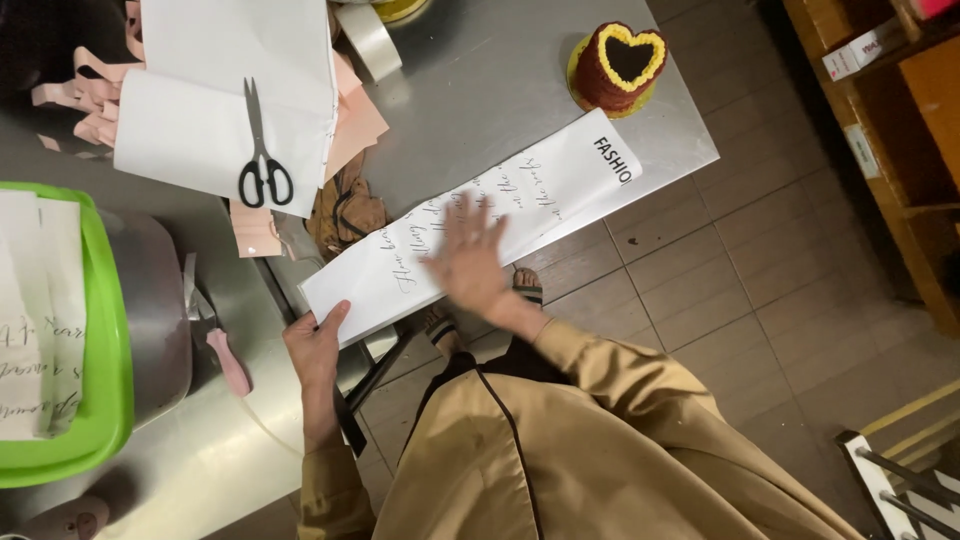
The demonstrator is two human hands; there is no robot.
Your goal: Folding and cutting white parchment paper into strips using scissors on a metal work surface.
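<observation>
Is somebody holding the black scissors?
No, the black scissors lie alone on white paper, while both hands are at the long printed sheet.

My left hand (318, 345) is curled at the end of a bent forearm, thumb raised and fingers tucked under, pinching closed. My right hand (468, 258) lies flat and spread, palm down, fingers fanned and blurred. Both arms wear tan sleeves, the right reaching forward from the elbow.
</observation>
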